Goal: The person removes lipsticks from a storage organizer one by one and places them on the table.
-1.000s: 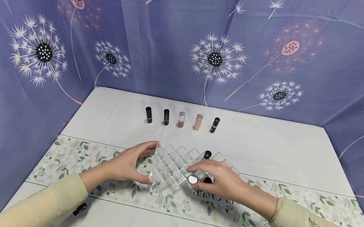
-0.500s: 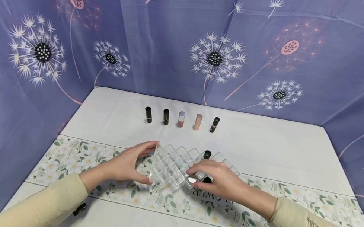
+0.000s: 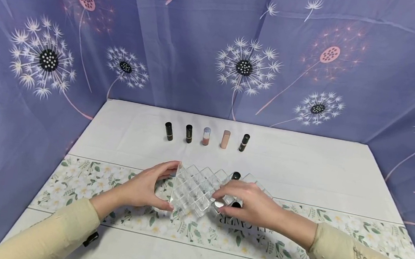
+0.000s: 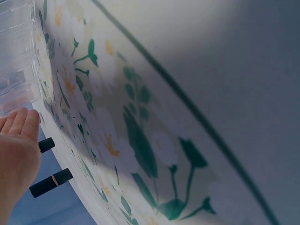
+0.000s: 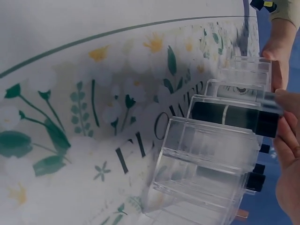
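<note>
A clear organizer (image 3: 192,192) with diamond-shaped compartments stands on the table. My left hand (image 3: 143,184) holds its left end, thumb at the near corner and fingers at the far one; the left wrist view shows fingers (image 4: 28,123) against the clear wall. My right hand (image 3: 251,203) is over the organizer's right part. Its thumb and fingers pinch the top of a silver-topped lipstick (image 3: 218,206), whose body is inside a near compartment in the right wrist view. A black lipstick (image 5: 234,118) occupies the compartment beside it. Another black lipstick (image 3: 236,176) stands at the far side.
Behind the organizer several lipsticks stand in a row: two black ones at left, a clear-and-pink one (image 3: 206,136), a rose-gold one (image 3: 225,139) and a black one (image 3: 244,142). A floral runner (image 3: 105,216) crosses the white table (image 3: 303,166). A purple curtain (image 3: 184,67) encloses the back and sides.
Both hands keep almost the same place and hold. The silver top shows slightly less between the right thumb and fingers than a second ago.
</note>
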Motion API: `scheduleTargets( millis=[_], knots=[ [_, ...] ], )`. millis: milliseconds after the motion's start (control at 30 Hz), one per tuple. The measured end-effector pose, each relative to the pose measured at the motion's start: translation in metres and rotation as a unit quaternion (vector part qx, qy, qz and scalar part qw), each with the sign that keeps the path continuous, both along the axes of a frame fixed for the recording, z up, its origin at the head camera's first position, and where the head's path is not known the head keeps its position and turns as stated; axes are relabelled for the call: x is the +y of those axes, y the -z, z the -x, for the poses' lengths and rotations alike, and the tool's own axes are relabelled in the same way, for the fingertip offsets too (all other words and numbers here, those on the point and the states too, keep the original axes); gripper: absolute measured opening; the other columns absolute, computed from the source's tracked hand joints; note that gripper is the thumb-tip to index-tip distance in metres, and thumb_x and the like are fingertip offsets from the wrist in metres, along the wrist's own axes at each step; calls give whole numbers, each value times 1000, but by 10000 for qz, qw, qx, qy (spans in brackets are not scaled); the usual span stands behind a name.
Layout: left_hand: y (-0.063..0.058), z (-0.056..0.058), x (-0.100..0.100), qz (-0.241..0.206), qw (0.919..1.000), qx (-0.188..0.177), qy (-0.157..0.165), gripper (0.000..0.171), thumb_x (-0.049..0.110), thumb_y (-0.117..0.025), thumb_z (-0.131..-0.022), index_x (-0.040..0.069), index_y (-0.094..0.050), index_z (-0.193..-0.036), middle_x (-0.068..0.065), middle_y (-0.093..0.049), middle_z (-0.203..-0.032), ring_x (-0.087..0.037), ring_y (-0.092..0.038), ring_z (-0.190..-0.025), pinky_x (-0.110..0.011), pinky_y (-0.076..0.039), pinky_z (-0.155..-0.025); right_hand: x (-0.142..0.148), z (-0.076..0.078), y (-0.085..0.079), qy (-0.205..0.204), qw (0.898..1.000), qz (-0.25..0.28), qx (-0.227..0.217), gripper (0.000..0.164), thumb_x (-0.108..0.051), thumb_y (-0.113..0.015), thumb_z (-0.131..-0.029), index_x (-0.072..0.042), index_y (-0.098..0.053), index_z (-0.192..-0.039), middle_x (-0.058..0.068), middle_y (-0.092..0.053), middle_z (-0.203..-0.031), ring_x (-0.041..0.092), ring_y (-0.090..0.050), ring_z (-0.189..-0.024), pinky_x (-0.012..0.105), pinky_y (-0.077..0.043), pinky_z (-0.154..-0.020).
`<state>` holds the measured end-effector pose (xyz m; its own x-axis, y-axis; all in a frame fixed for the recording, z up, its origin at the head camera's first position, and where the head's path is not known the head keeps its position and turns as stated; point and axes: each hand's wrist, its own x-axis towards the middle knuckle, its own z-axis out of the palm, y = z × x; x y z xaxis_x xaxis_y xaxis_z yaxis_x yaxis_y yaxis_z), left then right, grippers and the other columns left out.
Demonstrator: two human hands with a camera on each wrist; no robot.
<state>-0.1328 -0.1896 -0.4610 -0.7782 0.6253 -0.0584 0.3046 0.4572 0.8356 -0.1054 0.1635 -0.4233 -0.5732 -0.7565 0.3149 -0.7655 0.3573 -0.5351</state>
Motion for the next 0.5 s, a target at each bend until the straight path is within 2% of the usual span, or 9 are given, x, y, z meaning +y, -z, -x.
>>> scheduleTargets(
  millis=[267,500],
  knots=[
    [0,0,-1,-8,10000,-18,31,121,40,-99,-76,13,-27,-170,-9,-39,-169,-35,-44,-152,-51,-38,-126,-1,5,-9,-325,9981,382,355,37,-3,-87,-85,-13,-76,-119,0,-78,-113,16,-75,-104,33,-64,-92],
    [0,-1,0,-9,10000,-48,21,121,39,-99,-77,13,-27,-170,-10,-39,-169,-36,-44,-152,-52,-38,-126,0,9,-22,-371,9979,478,231,38,-1,-86,-86,-13,-77,-120,2,-79,-111,15,-75,-103,32,-64,-92]
  ],
)
